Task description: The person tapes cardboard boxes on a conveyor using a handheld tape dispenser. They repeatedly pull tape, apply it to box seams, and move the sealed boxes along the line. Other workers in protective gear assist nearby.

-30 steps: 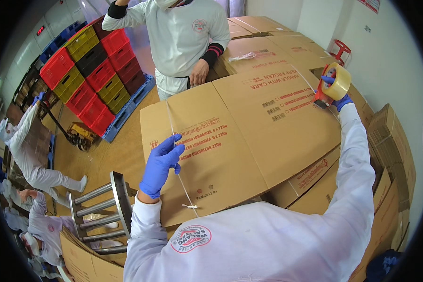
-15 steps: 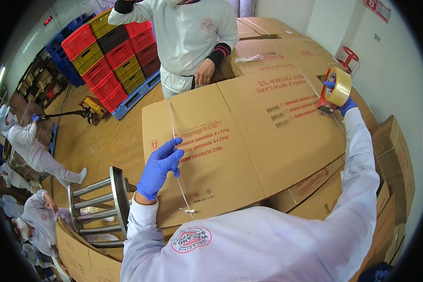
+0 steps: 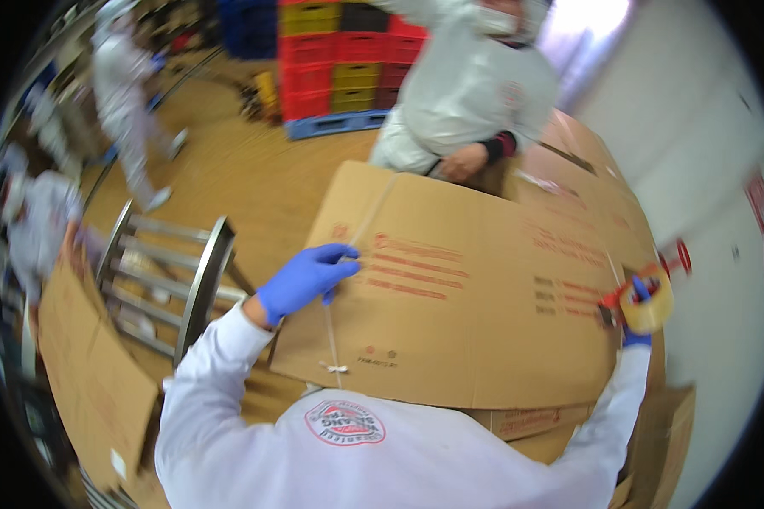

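Observation:
A stack of flat brown cardboard cartons [image 3: 484, 356] with red print lies before me, tied with thin white string [image 3: 331, 335]. My left hand [image 3: 310, 280], in a blue glove, hooks its fingers around the string near the stack's left side, and the string bends there. A small white knot [image 3: 338, 369] sits lower on the string. At the right edge of the stack my right hand [image 3: 638, 335], also gloved in blue, grips a red tape dispenser [image 3: 609, 312] with a wide roll of clear yellowish tape [image 3: 654, 304]. The dispenser hides part of that hand.
Across the stack stands a person in white [image 3: 475, 93], a bare hand [image 3: 464, 161] by its far edge. More carton stacks [image 3: 577, 191] lie behind. To the left are a metal roller rack [image 3: 157, 288] and folded cardboard [image 3: 93, 365]. Crates [image 3: 310, 76] stand on a blue pallet [image 3: 335, 125].
My view has swung left, so the scene shifts right and blurs. My left hand stays at the string, now bending it more. The right hand still holds the tape dispenser.

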`<state>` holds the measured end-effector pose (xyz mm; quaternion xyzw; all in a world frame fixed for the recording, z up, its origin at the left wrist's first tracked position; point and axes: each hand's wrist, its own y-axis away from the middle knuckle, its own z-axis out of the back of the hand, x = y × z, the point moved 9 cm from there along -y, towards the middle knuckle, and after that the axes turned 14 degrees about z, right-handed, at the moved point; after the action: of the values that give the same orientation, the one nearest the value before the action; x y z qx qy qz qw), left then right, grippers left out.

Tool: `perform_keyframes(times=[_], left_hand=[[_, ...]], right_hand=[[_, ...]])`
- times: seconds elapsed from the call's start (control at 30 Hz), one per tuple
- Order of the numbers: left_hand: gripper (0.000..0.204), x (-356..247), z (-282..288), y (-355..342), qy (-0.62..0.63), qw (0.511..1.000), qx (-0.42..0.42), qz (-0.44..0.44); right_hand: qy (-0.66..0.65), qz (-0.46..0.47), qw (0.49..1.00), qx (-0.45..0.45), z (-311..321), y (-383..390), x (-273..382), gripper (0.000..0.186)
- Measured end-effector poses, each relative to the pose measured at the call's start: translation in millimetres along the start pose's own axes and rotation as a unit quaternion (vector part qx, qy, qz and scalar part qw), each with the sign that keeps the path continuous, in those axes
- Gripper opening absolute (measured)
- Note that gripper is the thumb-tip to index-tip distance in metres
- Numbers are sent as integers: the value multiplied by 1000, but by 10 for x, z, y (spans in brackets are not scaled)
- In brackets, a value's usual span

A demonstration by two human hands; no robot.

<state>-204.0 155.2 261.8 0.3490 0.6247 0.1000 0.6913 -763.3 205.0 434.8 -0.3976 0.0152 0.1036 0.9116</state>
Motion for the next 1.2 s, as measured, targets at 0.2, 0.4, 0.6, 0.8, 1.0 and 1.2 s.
perform_keyframes(times=[0.2, 0.4, 0.6, 0.8, 1.0, 1.2], left_hand=[[37, -274, -457, 91, 90, 992, -48, -71], [36, -293, -320, 298, 77, 988, -124, -56], [39, -343, 79, 441, 84, 979, -166, -83], [42, -561, 680, 627, 31, 965, -236, -113], [38, -297, 1154, 1288, 65, 929, -356, -75], [33, 199, 1394, 2202, 163, 871, -446, -129]], right_hand=[[68, 117, 990, -35, 369, -151, -5, 41], [133, 199, 966, -103, 470, -356, 144, 43], [126, 173, 965, -150, 121, -610, 153, 39], [31, 67, 991, -113, -248, -589, 12, 39], [-73, 231, 961, -132, -694, -644, 716, 40], [-305, 195, 909, -205, -1143, -1432, 1554, 34]])
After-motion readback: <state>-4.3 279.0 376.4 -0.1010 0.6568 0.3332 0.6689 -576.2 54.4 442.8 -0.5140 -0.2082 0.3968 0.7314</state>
